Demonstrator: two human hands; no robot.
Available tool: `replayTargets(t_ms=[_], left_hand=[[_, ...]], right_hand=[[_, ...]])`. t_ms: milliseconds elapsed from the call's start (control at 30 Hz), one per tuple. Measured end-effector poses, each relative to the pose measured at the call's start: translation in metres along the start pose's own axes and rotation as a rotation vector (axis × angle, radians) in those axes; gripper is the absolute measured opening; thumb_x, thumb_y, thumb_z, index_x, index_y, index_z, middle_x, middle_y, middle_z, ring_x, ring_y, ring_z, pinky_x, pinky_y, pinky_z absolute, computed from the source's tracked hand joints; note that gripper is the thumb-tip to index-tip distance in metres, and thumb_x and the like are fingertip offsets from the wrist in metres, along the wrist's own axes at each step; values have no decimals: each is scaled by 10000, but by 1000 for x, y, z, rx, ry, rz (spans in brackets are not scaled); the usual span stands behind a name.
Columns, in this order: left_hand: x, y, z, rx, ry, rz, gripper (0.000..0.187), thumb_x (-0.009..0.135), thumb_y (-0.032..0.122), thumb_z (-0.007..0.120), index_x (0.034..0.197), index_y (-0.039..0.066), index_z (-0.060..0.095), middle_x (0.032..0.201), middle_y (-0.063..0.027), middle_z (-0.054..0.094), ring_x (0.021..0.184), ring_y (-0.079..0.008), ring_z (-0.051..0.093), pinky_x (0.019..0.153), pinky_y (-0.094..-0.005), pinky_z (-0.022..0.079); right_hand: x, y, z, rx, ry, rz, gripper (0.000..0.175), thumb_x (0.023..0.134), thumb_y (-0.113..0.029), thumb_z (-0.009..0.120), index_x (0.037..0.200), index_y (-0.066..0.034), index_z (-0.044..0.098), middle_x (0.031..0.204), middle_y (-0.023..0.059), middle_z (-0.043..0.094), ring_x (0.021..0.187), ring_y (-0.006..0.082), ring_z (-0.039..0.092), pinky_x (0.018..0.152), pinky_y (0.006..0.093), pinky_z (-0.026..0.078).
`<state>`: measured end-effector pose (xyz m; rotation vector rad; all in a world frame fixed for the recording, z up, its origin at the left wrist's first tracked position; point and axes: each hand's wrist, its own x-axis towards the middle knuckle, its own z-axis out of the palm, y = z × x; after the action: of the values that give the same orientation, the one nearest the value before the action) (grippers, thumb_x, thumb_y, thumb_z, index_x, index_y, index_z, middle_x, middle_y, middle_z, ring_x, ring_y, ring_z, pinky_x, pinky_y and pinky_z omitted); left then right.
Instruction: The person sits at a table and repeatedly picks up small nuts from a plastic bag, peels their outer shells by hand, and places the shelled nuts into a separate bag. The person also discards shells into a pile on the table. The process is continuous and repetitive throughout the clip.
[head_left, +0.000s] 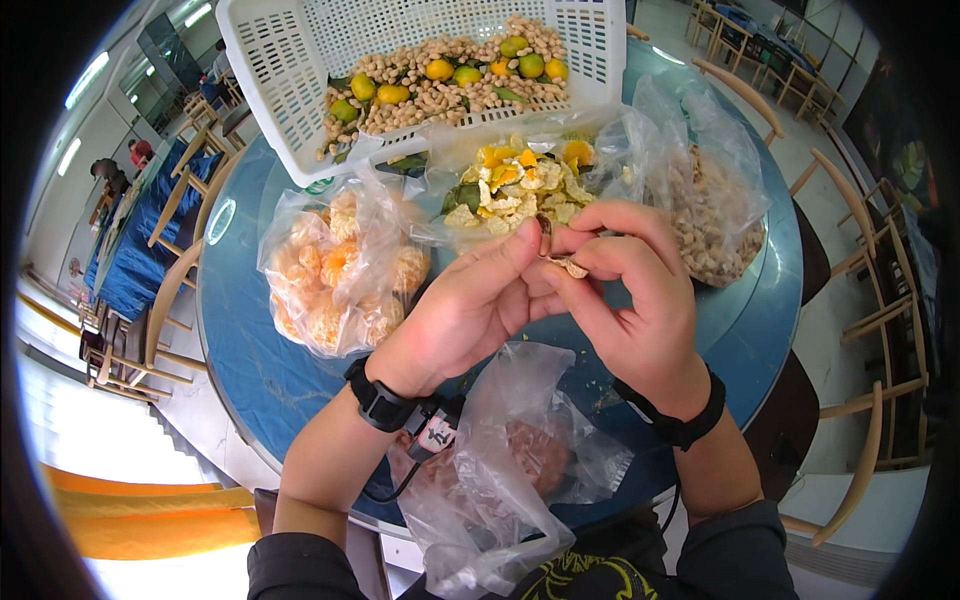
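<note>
My left hand (480, 300) pinches a small brown piece of peanut (545, 234) between thumb and finger; whether it is a kernel or a shell half is too small to tell. Close beside it, my right hand (637, 292) holds a piece of peanut shell (568, 266) in its fingertips. Below my wrists lies a clear plastic bag (495, 480) with reddish contents that look like peanut kernels (536, 450). Beyond my hands is a pile of citrus peel (517, 187) on clear plastic. To the right stands a clear bag of peanut shells (712, 217).
On the round blue-covered table (247, 360), a bag of peeled mandarins (337, 270) sits at left. A white plastic basket (285, 97) at the back holds unshelled peanuts (442, 105) and green-yellow mandarins (467, 75). Wooden chairs (855, 202) surround the table. People (112, 176) are far left.
</note>
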<state>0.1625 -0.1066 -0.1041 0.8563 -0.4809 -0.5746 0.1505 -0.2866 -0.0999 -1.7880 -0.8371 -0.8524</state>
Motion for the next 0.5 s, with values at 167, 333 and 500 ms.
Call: replayTargets(t_ms=[167,333,500], left_hand=[[0,2,-1,-88,-57,-23,572,1125,446,309,1381,-21,518,1332,-151,638,1221,-214,624,1083,-367,476],[3,6,-8,-127,-41,-30,528,1124,435,319,1276,-4,569,1290,-212,663,1151,-248,662,1046,-371,498],[-2,13,-17,-104,-58,-20,466,1125,389,314,1143,24,603,1142,-247,714,1020,-265,693,976,-358,518]], right_hand=[[-3,0,1,116,33,7,259,810,45,788,1004,-27,632,1124,96,646,969,247,628,812,328,518],[-2,2,-11,273,116,1,277,888,48,737,1106,-24,581,1143,116,652,1001,187,638,836,294,525],[4,4,-35,490,201,421,172,986,-32,667,1118,-11,559,1075,79,670,943,116,638,801,265,534]])
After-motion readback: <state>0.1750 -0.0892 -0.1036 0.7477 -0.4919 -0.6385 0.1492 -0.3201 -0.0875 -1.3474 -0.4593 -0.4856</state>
